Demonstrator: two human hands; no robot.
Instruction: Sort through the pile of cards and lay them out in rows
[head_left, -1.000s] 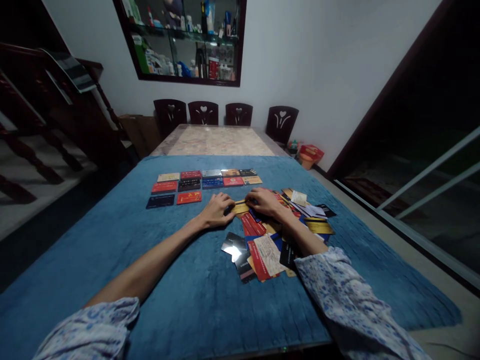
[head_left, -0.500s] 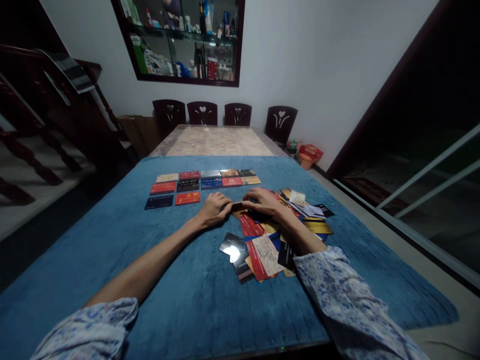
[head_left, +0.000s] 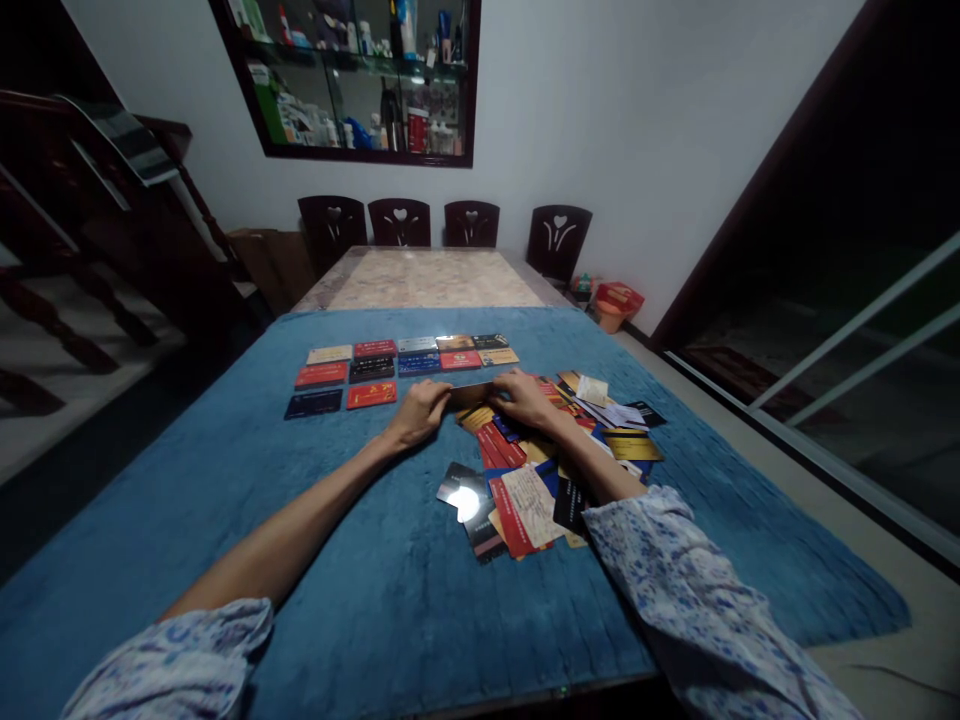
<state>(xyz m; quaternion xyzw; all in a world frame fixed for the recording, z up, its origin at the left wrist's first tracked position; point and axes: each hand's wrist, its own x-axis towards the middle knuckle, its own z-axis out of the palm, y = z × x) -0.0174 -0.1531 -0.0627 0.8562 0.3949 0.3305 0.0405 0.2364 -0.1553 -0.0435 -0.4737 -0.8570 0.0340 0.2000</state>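
Observation:
A dark card [head_left: 471, 395] is stretched between my hands, tilted up above the near-left edge of a loose card pile. My left hand [head_left: 418, 412] pinches its left end, and my right hand [head_left: 521, 398] grips the right end over the pile. Red, gold, black and blue cards overlap in that heap, with a red card [head_left: 517, 520] and a handwritten paper slip [head_left: 531, 503] at its near side. Beyond my left hand, several cards lie in neat rows, among them a red card [head_left: 372, 395] and a dark blue card [head_left: 313, 403].
A blue cloth [head_left: 360, 600] covers the near part of the table. Past it shows the marbled tabletop [head_left: 435, 280], with dark wooden chairs [head_left: 559, 240] against the wall. A red-lined bin [head_left: 616, 305] stands on the floor to the right.
The dark card has come up from the pile and shows more of its face between my hands. My hands have spread slightly apart. The view has tilted a little.

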